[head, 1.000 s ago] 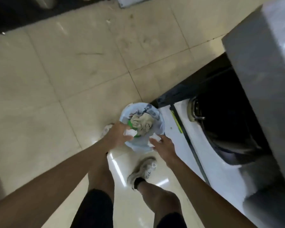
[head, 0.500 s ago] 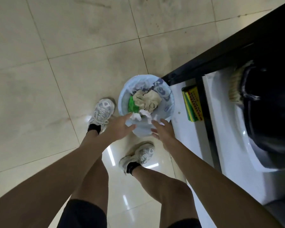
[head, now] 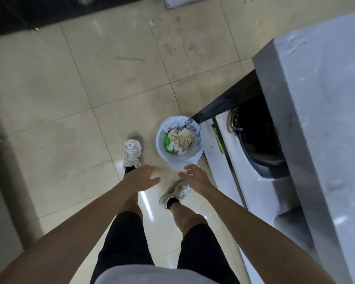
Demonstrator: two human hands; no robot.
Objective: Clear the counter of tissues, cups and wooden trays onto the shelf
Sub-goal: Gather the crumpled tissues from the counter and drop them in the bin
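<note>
Nearest: two bare forearms, two legs in dark shorts, hem of a pale shirt at 6 o'clock. Two hands out in front, both empty. Left hand [head: 144,177] palm down, fingers spread and loosely curled, gripping nothing. Right hand [head: 195,176] likewise loose, fingers parted, thumb out, clamped on nothing. Both held short of the bin, not touching it.

Two pale mesh sneakers on the floor: left sneaker [head: 132,151] at 9 o'clock of the bin, right sneaker [head: 177,192] showing partly below the right hand.

One round waste bin [head: 179,143] just past the hands, lined with a thin bluish-white plastic bag folded over the rim. Inside: crumpled white tissues [head: 175,148] toward the near edge, a wad of creased beige paper [head: 181,136] behind them, one green wrapper [head: 167,143] at the left. Exact tissue count cannot be told; a few scraps at least.

Change since half a second ago: hands were at the bin rim with white scraps at the fingertips; now drawn back and apart, scraps lying in the bin. View also pulled higher and farther off.

At 3 o'clock of the bin: one glossy white low cabinet top [head: 252,181], one yellow-green flat pack [head: 217,140] along its edge, one large dark rounded vessel [head: 260,138]. Above it, one grey smooth stone-like counter [head: 324,124], shiny, streaked.

Farthest: glossy beige floor tiles [head: 115,83], square, dark grout lines, scuffed and speckled toward 12 o'clock.
</note>
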